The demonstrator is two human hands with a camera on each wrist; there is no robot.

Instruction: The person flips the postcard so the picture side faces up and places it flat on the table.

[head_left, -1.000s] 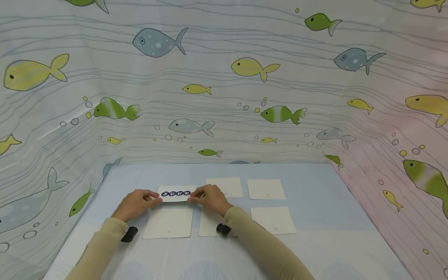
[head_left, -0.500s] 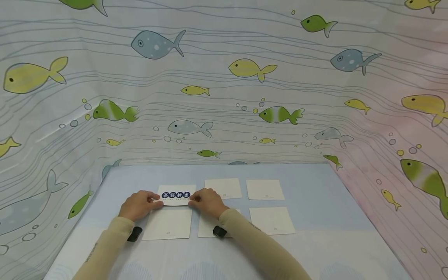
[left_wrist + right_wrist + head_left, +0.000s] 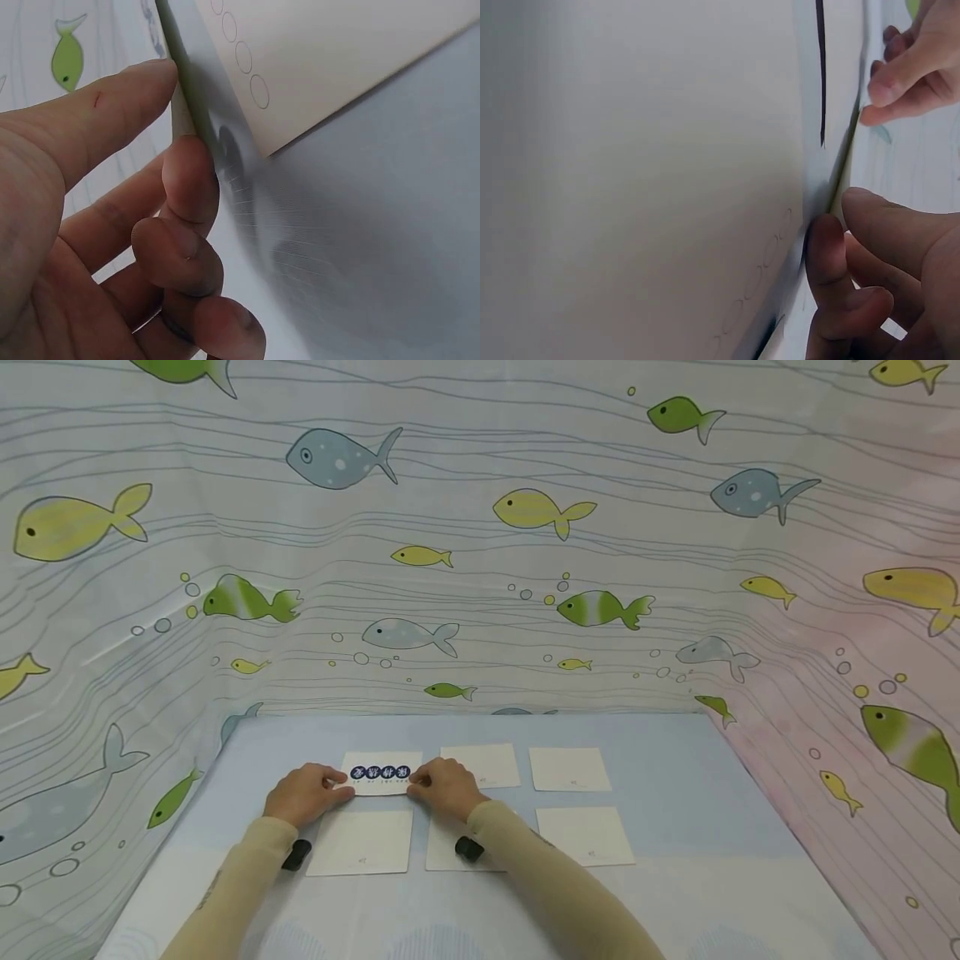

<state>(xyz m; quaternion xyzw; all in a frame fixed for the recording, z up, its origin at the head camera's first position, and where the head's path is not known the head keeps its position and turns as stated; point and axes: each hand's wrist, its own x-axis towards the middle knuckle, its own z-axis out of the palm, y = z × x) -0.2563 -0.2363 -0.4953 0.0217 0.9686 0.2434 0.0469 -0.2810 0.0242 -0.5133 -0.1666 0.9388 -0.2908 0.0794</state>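
Together, a person's left hand (image 3: 303, 795) and right hand (image 3: 448, 792) held a printed card (image 3: 386, 785) above the left part of a pale blue table (image 3: 720, 877), its four dark round emblems upside down to the wearer. On the head view's dial, centred on that card, the left hand sat at nine o'clock and the right at three. Each pinched an end between thumb and forefinger; the wrist views showed the remaining fingers of both hands loosely curled below. Whether the card's far edge touched the table could not be told. Five plain cards lay flat around it: the near left card (image 3: 363, 845) at six o'clock, the near middle card (image 3: 444, 852) toward five, partly covered by the right arm, the near right card (image 3: 587, 837) between three and four, and the far middle card (image 3: 491, 762) and far right card (image 3: 572, 768) out toward three, the latter well apart. Small rings in a row marked the plain card seen in the left wrist view. Tan sleeves (image 3: 240, 868) reached in from seven and five o'clock, black devices (image 3: 469, 849) at the wrists. A fish-patterned backdrop (image 3: 480, 597) rose at twelve.
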